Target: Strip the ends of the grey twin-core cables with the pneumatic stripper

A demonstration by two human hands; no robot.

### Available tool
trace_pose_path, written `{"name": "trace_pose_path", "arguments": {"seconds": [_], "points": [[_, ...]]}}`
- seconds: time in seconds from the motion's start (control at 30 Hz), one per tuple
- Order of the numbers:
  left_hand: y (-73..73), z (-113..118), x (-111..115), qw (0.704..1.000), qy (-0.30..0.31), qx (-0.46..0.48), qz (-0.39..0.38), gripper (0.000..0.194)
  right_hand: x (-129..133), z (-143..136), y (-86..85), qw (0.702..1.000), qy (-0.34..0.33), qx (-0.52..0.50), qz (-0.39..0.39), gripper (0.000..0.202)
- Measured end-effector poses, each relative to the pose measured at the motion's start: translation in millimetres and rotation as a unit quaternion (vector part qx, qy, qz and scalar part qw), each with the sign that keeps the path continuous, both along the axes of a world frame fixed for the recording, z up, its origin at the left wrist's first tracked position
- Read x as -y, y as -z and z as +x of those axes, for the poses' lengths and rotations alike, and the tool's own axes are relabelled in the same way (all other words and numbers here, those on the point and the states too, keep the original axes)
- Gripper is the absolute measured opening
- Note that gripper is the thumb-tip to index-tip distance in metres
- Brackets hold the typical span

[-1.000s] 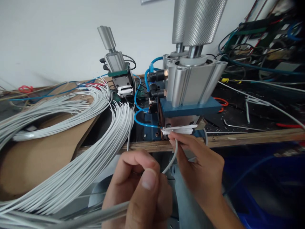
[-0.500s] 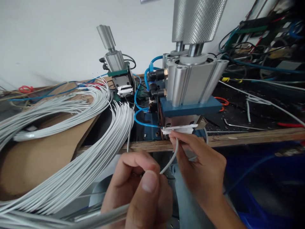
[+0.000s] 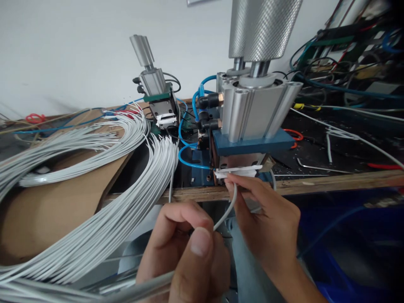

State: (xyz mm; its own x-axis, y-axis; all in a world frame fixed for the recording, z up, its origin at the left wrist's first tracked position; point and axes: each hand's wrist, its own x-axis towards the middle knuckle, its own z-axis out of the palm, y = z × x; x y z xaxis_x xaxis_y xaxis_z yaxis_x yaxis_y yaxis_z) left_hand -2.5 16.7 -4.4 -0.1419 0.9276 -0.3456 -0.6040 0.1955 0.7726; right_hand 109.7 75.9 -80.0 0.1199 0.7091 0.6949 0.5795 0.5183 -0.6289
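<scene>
My left hand (image 3: 187, 252), low in the middle, is closed around a white cable (image 3: 227, 210). From there the cable bends up to my right hand (image 3: 267, 214), which pinches it close to its end. My right fingertips touch the white-wrapped front slot (image 3: 240, 171) of a pneumatic machine (image 3: 252, 113) with a blue plate and silver cylinders. The cable's tip is hidden by the fingers and the slot. A large bundle of white cables (image 3: 126, 202) sweeps past the left of my left hand.
Behind stands a smaller pneumatic machine (image 3: 154, 88). Another cable coil lies on brown cardboard (image 3: 59, 219) at left. Blue air hoses (image 3: 183, 160) loop beside the near machine. A hex key (image 3: 322, 166) and loose cable lie right, behind the wooden table edge (image 3: 328, 182).
Almost nothing differs. My left hand has shifted very slightly right, and the view has moved a little; both hands keep their hold on the cable.
</scene>
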Motion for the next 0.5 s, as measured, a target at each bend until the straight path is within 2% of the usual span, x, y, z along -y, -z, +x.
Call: {"name": "trace_pose_path", "arguments": {"seconds": [0.33, 0.5], "points": [[1.4, -0.2, -0.7, 1.0, 0.011, 0.014, -0.001, 0.028, -0.5, -0.2, 0.1, 1.0, -0.002, -0.002, 0.009, 0.017], [5.8, 0.4, 1.0, 0.999, 0.001, -0.011, 0.033, 0.026, -0.7, -0.1, -0.8, 1.0, 0.003, 0.003, 0.015, 0.015]]}}
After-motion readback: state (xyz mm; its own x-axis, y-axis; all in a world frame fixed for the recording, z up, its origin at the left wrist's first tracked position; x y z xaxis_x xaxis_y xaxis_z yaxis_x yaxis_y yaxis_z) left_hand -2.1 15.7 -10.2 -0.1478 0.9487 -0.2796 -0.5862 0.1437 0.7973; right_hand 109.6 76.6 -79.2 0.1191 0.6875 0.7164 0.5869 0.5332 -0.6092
